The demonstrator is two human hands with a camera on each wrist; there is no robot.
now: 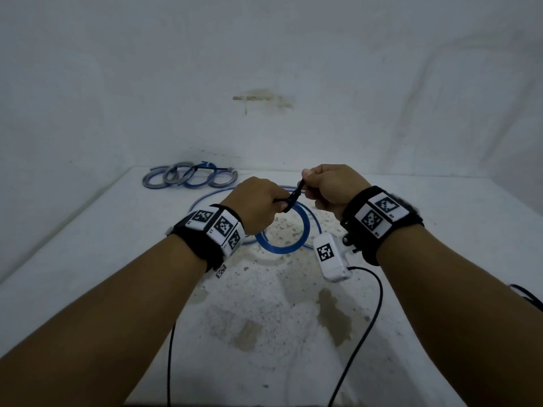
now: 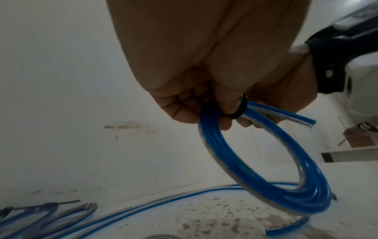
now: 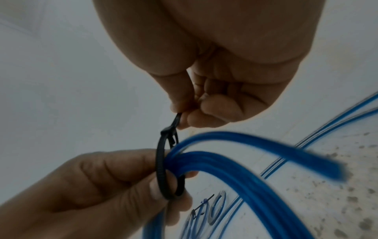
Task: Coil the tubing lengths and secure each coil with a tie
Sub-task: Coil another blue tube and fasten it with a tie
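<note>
My left hand (image 1: pixel 264 202) grips a coil of blue tubing (image 1: pixel 299 230) at its top and holds it above the white table (image 1: pixel 440 289). A black zip tie (image 1: pixel 295 195) is looped loosely round the gathered turns (image 3: pixel 204 163), its tail threaded through its head (image 3: pixel 167 130). My right hand (image 1: pixel 323 186) pinches the tie's tail (image 3: pixel 177 118) between thumb and forefinger, just right of the left hand. The coil (image 2: pixel 255 161) hangs down with one cut end (image 2: pixel 302 121) sticking out. The left hand's fingers (image 3: pixel 122 177) curl round the bundle and the tie.
Several tied coils of blue and clear tubing (image 1: pixel 188 177) lie at the table's far left corner by the wall. A loose length of blue tubing (image 1: pixel 211 198) curves over the table beneath the hands. Black cables (image 1: pixel 364 327) trail from the wrist cameras toward me.
</note>
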